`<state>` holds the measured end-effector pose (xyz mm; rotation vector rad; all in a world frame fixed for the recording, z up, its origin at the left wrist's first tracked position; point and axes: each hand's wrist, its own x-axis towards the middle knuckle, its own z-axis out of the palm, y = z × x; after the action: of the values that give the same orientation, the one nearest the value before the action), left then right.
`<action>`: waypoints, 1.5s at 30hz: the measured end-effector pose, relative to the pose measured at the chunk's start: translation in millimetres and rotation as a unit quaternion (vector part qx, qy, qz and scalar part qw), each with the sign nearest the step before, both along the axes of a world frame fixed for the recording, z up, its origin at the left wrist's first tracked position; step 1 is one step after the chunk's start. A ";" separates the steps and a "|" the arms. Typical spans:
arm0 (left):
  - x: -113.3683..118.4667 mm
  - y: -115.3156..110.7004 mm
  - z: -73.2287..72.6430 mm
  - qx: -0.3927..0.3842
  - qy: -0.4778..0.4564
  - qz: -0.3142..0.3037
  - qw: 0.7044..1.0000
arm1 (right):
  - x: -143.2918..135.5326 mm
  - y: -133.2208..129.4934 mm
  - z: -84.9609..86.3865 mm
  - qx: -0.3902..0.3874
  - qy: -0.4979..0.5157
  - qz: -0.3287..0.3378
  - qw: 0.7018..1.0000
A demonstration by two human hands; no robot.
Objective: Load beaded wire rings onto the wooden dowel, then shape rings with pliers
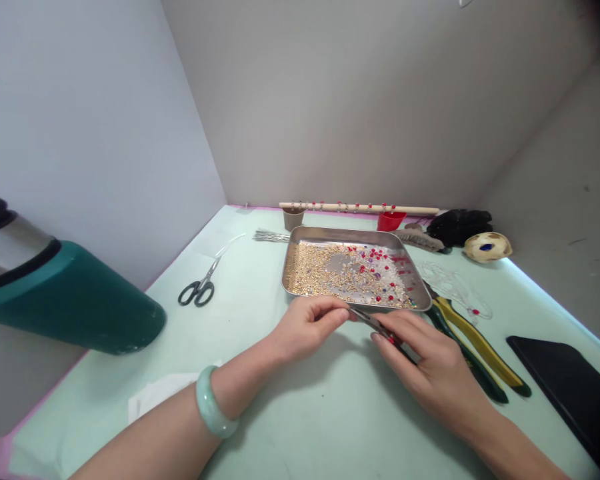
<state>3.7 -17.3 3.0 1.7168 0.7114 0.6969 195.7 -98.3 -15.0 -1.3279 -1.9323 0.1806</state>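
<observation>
My left hand (pixel 310 325) is closed in a pinch at the front edge of a metal tray (pixel 423 287). Whatever lies between its fingertips is too small to make out. Small pliers (pixel 375 323) are gripped in my right hand (pixel 425 353), their tip touching or nearly touching my left fingertips. Gold beads (pixel 310 270) cover the left part of the tray, while clear, red and a few purple beads (pixel 380 267) lie on the right. A pale green bangle (pixel 211 403) circles my left wrist.
Scissors (pixel 200 287) and a green bottle (pixel 75 300) are on the left. Behind the tray, a beaded wooden stick (pixel 370 208) rests across a beige cup (pixel 293 219) and a red cup (pixel 391 221). Yellow-green pliers (pixel 473 340) and a black flat object (pixel 565 387) lie right.
</observation>
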 end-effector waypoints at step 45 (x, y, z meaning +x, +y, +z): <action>-3.0 -1.0 -0.1 -0.272 -0.107 -0.115 0.949 | -2.0 -4.0 3.0 0.020 -0.004 0.013 1.000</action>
<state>0.7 -18.4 2.9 1.1702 0.4809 0.4587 193.7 -102.3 -12.0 -1.2801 -1.9512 0.1494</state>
